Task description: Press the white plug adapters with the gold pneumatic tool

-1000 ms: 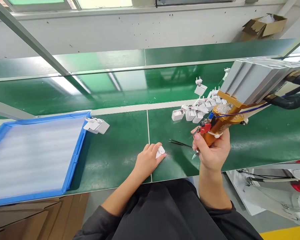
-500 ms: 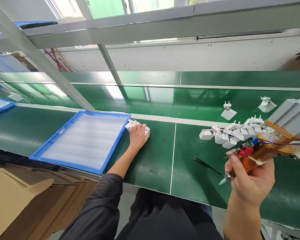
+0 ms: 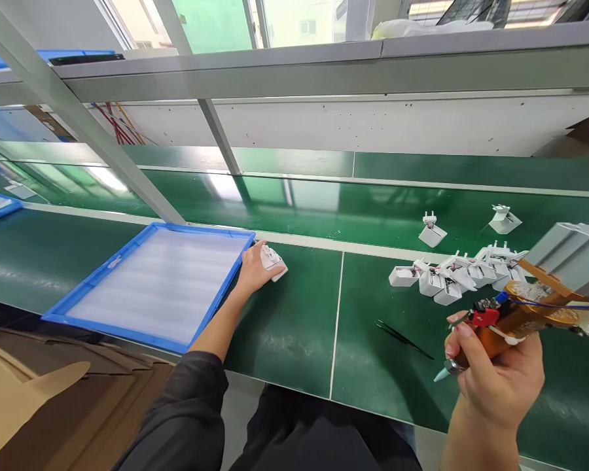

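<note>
Head view: held tool (image 3: 519, 320) above green bench (image 3: 285, 320) (windows (image 3: 304, 26) beyond).

Bright windows (image 3: 304, 26) above a speckled white wall (image 3: 294, 124).

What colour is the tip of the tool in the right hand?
The tip is pale teal; the head view shows it best.

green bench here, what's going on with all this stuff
A person is working at the green bench with both hands. The right hand holds an orange tool, its pale tip pointing down. The left hand is on a white piece beside the right edge of a blue-rimmed tray. Black tweezers lie on the bench, and a cluster of white plug pieces sits beyond them.
</note>
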{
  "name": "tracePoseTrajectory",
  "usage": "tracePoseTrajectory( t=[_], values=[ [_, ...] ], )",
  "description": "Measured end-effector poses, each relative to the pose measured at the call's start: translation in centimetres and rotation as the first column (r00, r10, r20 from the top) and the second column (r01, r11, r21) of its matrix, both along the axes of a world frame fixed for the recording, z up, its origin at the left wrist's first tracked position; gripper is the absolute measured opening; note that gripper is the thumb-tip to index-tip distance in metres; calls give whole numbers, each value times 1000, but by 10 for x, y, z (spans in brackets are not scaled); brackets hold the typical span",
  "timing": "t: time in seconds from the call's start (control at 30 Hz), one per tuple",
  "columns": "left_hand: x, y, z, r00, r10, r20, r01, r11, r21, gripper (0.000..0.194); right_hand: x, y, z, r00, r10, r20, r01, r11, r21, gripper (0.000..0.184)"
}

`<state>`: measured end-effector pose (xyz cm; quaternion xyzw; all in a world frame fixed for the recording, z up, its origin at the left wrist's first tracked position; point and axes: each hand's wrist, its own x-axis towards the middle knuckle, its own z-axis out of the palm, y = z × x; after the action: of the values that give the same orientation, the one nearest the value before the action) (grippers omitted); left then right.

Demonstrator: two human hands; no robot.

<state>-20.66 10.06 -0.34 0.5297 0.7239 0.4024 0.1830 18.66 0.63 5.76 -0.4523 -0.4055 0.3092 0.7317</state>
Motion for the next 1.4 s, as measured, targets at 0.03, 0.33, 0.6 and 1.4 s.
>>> tracePoseTrajectory(
  t=[0.03, 0.33, 0.6, 1.4],
  values=[
    [5, -6, 5, 971, -51, 235, 50, 999, 12, 83, 1, 0, -1, 1000, 5, 4, -5, 1000, -2, 33],
    [49, 4, 40, 473, -196, 859, 167, 977, 131, 74, 16, -3, -12, 999, 33, 40, -31, 998, -63, 27],
    [9, 140, 51, 911, 291, -293, -311, 950, -26, 92, 33, 3, -40, 995, 47, 89, -46, 999, -8, 22],
    [288, 212, -23, 889, -431, 154, 427, 902, 60, 109, 24, 6, -37, 998, -22, 63, 28, 995, -98, 18]
  ],
)
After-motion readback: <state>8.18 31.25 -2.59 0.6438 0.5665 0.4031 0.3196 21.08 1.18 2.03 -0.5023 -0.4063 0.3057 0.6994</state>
